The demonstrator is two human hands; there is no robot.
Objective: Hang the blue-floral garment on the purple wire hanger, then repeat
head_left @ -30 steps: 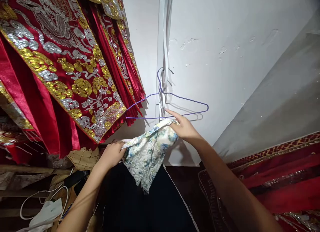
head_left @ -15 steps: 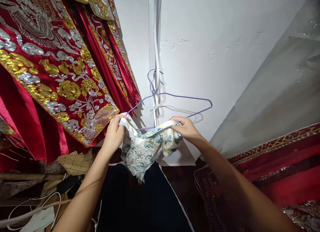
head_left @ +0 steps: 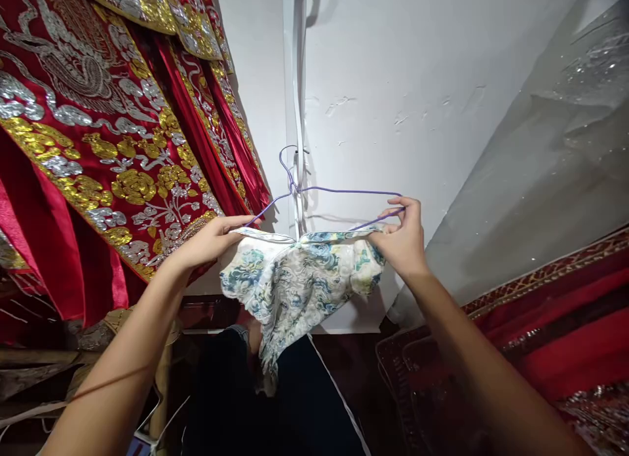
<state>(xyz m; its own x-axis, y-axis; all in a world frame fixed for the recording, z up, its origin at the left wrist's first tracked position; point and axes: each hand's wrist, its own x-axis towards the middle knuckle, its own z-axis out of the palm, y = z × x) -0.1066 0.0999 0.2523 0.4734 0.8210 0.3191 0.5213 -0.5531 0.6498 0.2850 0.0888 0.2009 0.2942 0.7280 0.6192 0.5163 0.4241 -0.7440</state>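
Observation:
A purple wire hanger (head_left: 348, 190) hangs by its hook from a white cord or strip on the wall. On its lower part sits a white blouse (head_left: 304, 272) with a blue, green and yellow floral print, its narrow hem pointing down. My left hand (head_left: 216, 236) pinches the blouse's neckline at the hanger's left arm. My right hand (head_left: 403, 236) grips the blouse's right shoulder edge, with thumb and index finger at the hanger's right end. The hanger's left tip is hidden by cloth and hand.
Red embroidered cloth (head_left: 137, 181) with gold and silver sequins hangs at left. The white wall (head_left: 393, 128) stands ahead, a translucent plastic sheet (head_left: 531, 181) at right. Below right lies more red fabric (head_left: 580, 325). A bamboo frame (head_left: 162, 384) and cables are low at left.
My hands have moved apart, stretching the blouse's neckline wider along the hanger. The right hand has risen to the hanger's right end, and the left has shifted left.

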